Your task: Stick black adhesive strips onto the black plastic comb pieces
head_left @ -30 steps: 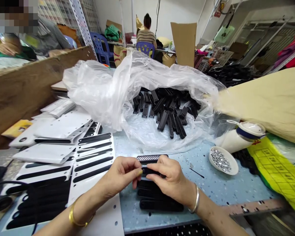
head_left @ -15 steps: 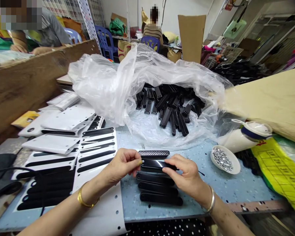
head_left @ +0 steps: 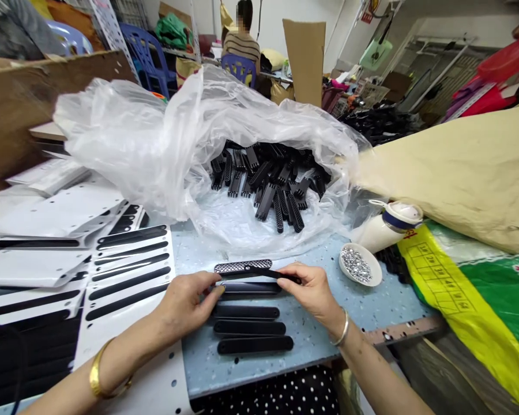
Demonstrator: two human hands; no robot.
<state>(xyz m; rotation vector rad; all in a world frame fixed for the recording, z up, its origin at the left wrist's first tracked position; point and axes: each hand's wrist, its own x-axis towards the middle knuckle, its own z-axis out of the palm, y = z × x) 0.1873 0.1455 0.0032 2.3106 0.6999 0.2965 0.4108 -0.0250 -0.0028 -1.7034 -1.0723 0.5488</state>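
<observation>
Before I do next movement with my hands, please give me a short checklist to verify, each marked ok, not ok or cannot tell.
1. Thin black strip gripped: ok; the right hand pinches its right end.
2. Glossy black bar held firmly: cannot tell; the left hand is at its left end, but contact is unclear.
3. Three matte black bars nearest you, clear of both hands: ok.
4. Dish of small silvery pieces away from your fingers: ok.
5. Bottle standing upright: cannot tell; it slants in this view.
6. Plastic bag closed: not ok; its mouth gapes, showing black pieces.
</observation>
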